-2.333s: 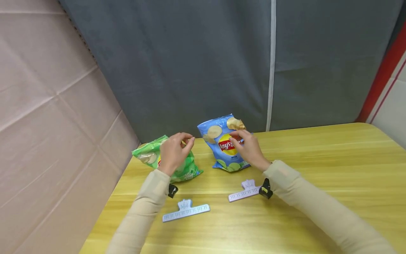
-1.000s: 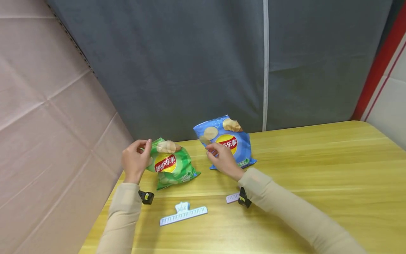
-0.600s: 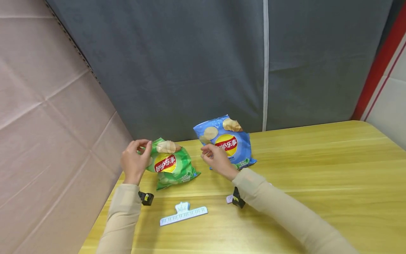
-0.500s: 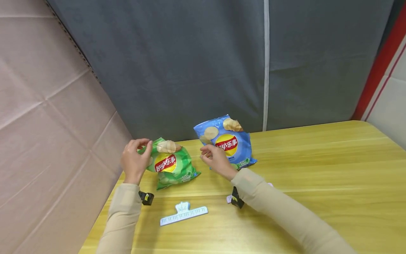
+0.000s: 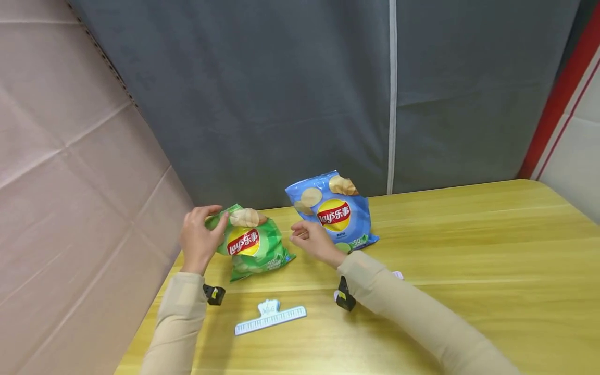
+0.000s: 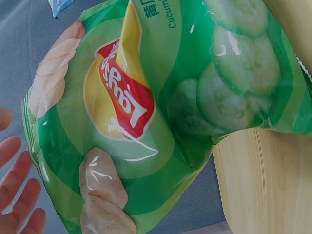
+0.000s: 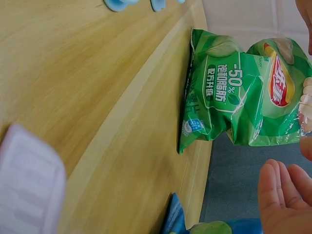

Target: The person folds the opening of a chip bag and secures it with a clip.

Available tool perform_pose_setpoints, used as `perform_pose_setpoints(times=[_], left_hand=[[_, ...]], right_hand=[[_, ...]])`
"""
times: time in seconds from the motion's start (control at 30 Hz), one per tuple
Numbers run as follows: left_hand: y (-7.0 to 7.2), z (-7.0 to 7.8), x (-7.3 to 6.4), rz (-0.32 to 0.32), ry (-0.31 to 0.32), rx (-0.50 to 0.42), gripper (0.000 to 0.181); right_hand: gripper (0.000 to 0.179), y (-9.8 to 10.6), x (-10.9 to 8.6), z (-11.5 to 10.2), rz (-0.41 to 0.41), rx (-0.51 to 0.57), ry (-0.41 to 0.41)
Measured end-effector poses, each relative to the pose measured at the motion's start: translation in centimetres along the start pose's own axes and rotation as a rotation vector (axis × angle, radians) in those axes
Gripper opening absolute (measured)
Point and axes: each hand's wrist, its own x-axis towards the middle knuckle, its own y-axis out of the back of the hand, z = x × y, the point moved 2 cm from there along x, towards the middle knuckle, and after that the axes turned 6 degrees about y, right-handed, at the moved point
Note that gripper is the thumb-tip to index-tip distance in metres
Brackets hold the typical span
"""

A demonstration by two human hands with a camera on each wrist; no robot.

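Green chip bag [image 5: 260, 252] stands on the desk [image 5: 469, 250], near a blue bag [image 5: 353, 224]. Left hand [image 5: 199, 238] by the green one's top corner, right hand [image 5: 320, 242] before the blue: fingers relaxed, gripping nothing. Seemingly early: bags unclipped, pale blue clip [image 5: 271, 319] and lilac clip [image 7: 31, 183] lying loose. Green film glossy, creased mid-height.

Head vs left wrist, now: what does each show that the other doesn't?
Head only: the right hand, the light-blue clip and bits of the mostly hidden lilac clip.
Left wrist only: legible "Cucum" lettering on the green bag.
Both: the green bag, the left hand, the wooden table and the grey curtain.
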Motion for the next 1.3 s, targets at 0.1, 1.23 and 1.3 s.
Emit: perform_pose_setpoints(times=[0.1, 1.23, 1.3], left_hand=[[0.1, 0.0, -0.1, -0.044, 0.002, 0.016, 0.030], [-0.4, 0.5, 0.0, -0.164, 0.058, 0.102, 0.030], [-0.2, 0.5, 0.0, -0.161, 0.061, 0.107, 0.029]], right_hand=[[0.024, -0.3, 0.1, -0.2, -0.028, 0.016, -0.025], [0.034, -2.7, 2.2, -0.3, -0.059, 0.120, -0.163], [0.034, -2.8, 2.2, -0.4, -0.056, 0.129, -0.167]])
